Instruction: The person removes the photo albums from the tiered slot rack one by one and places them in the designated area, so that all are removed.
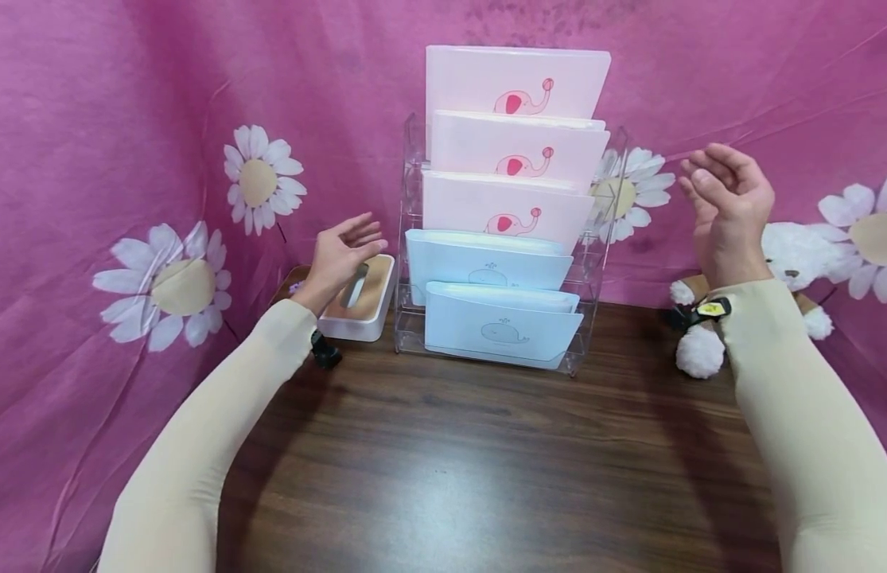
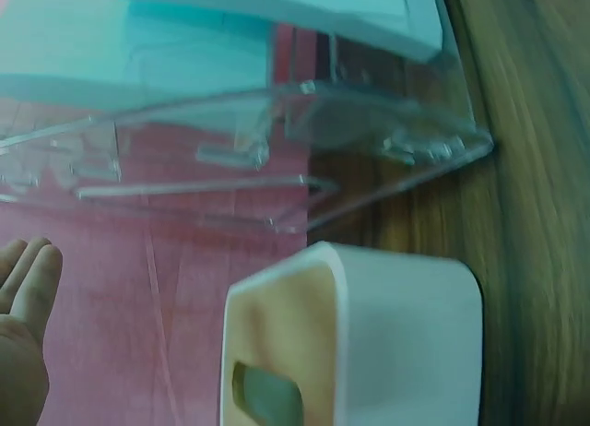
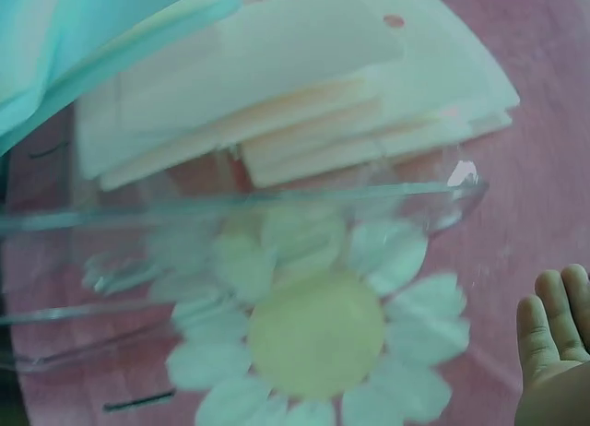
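A clear acrylic file rack (image 1: 604, 263) stands on the dark wood table with folders in its tiers. The upper three are pink folders (image 1: 472, 139) with a red elephant; below them sit two pale blue folders (image 1: 461, 322) with a whale. My left hand (image 1: 346, 251) hovers left of the rack, above a tissue box (image 1: 353, 326), its fingers extended and holding nothing. To the right of the rack, my right hand (image 1: 733, 199) is raised in the air with loosely bent fingers and nothing in it. Both wrist views show the hands apart from the rack.
The white tissue box with a wooden top (image 2: 406, 334) stands close to the rack's left side. A white plush bear (image 1: 797, 255) sits at the right behind my forearm. Pink cloth (image 1: 343, 95) with large daisies hangs behind the table (image 1: 443, 446).
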Available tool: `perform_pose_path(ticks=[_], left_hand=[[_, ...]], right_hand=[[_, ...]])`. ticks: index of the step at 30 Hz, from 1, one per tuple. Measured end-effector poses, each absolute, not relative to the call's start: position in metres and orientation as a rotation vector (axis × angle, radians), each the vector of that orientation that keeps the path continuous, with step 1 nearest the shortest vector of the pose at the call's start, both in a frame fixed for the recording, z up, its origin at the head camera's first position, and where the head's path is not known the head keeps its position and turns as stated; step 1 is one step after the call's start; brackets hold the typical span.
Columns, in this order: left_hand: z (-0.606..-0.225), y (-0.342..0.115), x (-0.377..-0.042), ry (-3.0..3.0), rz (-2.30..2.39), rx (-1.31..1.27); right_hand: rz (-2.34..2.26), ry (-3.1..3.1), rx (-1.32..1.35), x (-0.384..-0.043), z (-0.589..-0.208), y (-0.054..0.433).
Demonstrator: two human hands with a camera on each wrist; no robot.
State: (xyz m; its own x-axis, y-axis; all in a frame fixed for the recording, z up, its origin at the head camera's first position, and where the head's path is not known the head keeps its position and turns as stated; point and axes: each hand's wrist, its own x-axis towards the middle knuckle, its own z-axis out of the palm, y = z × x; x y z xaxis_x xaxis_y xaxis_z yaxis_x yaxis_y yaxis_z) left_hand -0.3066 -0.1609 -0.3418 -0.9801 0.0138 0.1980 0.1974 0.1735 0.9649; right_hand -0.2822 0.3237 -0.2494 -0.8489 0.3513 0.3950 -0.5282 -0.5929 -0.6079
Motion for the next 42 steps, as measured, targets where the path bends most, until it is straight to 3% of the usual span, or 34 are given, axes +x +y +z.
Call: perform_pose_path(ticks=[15, 28, 42], left_hand=[[-0.346, -0.126, -0.309, -2.397, -1.88, -0.136], [-0.346, -0.128, -0.303, -2.413, -1.805, -0.094], [-0.349, -0.126, -0.3, -2.401, -1.796, -0.092]], right_hand=[[2.407, -1.078, 0.36, -0.31, -0.218, 0.288], [2.426, -1.24, 0.347, -0.338, -0.185, 0.259], [2.77, -1.222, 0.012, -0.381, -0.151, 0.246]])
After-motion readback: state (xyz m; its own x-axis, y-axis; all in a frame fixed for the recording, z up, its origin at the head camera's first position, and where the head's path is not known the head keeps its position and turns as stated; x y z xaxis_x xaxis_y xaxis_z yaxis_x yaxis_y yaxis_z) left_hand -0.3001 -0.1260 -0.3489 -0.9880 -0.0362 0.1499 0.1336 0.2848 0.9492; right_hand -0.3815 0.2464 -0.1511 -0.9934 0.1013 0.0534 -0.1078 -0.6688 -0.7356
